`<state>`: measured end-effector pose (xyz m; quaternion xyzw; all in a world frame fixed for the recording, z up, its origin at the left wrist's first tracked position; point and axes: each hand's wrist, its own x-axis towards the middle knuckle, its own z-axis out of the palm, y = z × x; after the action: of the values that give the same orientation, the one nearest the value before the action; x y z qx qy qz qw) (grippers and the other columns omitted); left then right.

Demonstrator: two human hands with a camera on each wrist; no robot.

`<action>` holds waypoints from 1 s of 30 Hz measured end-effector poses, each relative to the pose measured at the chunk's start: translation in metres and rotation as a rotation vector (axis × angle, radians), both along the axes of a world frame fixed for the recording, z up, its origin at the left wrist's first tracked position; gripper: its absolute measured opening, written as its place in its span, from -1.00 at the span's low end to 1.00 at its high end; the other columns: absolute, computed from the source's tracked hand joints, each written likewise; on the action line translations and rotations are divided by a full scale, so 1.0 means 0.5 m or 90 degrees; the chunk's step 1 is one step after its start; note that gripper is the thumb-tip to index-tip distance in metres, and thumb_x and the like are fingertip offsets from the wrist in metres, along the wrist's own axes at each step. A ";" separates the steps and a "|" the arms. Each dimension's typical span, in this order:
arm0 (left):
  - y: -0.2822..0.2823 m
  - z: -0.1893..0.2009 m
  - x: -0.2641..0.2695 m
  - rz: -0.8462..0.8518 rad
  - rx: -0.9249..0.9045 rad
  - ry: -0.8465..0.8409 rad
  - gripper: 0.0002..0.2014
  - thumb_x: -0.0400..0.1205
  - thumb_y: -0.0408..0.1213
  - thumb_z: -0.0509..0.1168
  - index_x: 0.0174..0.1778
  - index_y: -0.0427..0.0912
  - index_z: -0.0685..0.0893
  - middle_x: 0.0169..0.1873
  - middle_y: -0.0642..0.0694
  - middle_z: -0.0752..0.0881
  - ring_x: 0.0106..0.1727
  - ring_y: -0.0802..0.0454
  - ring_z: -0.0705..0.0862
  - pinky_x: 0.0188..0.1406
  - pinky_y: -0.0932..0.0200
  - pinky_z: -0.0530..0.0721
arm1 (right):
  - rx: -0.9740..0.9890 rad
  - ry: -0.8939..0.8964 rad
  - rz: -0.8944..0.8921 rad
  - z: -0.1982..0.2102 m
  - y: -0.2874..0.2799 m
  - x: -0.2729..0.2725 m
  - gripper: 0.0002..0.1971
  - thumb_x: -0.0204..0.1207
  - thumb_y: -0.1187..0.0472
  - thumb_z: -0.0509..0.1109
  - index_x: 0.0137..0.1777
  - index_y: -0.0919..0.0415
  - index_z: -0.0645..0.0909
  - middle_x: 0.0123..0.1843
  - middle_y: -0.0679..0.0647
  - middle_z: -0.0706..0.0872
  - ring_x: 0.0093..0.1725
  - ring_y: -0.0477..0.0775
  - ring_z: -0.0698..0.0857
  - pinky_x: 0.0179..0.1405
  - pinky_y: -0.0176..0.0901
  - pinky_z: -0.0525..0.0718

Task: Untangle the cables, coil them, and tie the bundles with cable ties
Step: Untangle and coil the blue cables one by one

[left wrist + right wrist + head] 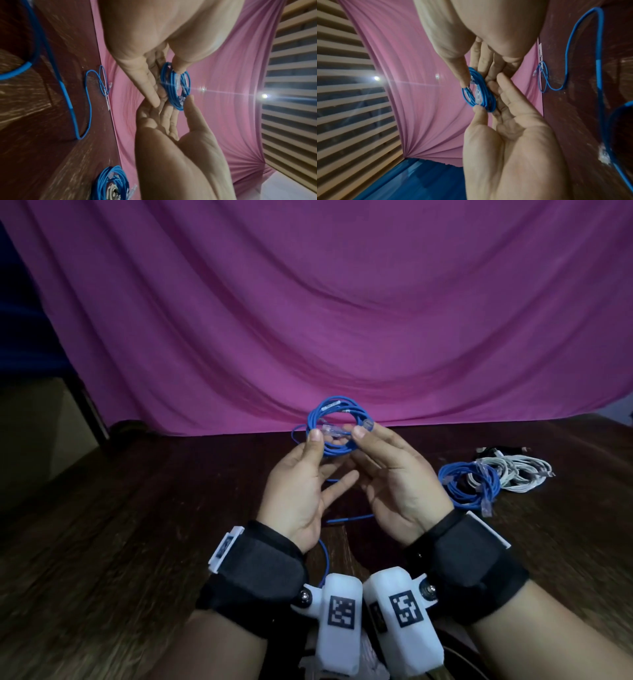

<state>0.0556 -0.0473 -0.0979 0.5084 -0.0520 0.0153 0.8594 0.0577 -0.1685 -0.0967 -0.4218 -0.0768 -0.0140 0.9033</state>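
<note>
A small coil of blue network cable (330, 422) is held in the air above the dark wooden table (137, 525). My left hand (317, 445) pinches its left side, thumb in front and fingers behind. My right hand (359, 436) pinches its right side the same way. Clear plugs (330, 432) lie across the coil's middle. In the left wrist view the coil (176, 86) sits between the left hand's thumb (179, 67) and the right hand (180, 112). In the right wrist view the coil (479, 94) sits between the right hand's fingers (481, 63) and the left hand's thumb (479, 112).
A loose blue cable (323, 556) trails on the table beneath my hands, and in the left wrist view the loose cable (89, 101) has a thin white strip (108, 104) beside it. At the right lie a blue coil (469, 484) and a white coil (520, 470). A pink cloth (308, 302) hangs behind.
</note>
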 end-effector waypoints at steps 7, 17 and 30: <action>0.013 0.001 0.010 -0.008 -0.005 0.049 -0.84 0.76 -0.10 0.29 -0.03 -0.04 0.72 -0.13 -0.03 0.87 -0.19 0.14 0.83 -0.16 0.12 0.84 | -0.035 0.006 -0.017 -0.008 -0.002 0.009 -0.94 0.65 0.32 0.45 0.06 0.19 0.65 -0.03 0.19 0.85 -0.22 0.00 0.83 -0.12 -0.15 0.76; 0.038 0.007 0.016 -0.016 -0.031 0.060 -0.79 0.75 -0.20 0.27 0.20 -0.12 0.76 -0.10 -0.06 0.86 -0.18 0.10 0.84 -0.11 0.12 0.85 | -0.148 -0.036 -0.024 -0.013 -0.001 0.008 -0.74 0.64 0.35 0.44 0.28 0.28 0.54 0.10 0.24 0.85 0.07 0.14 0.80 0.11 0.03 0.69; 0.033 -0.023 0.045 0.050 0.263 0.025 -0.84 0.77 -0.15 0.28 0.18 -0.05 0.72 0.06 -0.06 0.81 0.00 0.06 0.81 0.01 0.03 0.80 | -0.387 0.019 -0.068 -0.011 -0.101 0.046 -0.92 0.63 0.36 0.49 0.04 0.27 0.64 -0.36 0.06 0.63 -0.42 -0.03 0.60 -0.11 0.03 0.67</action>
<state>0.0781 -0.0308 -0.1095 0.6759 -0.0177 0.0279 0.7362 0.0810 -0.2192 -0.1024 -0.6762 -0.0421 -0.0318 0.7349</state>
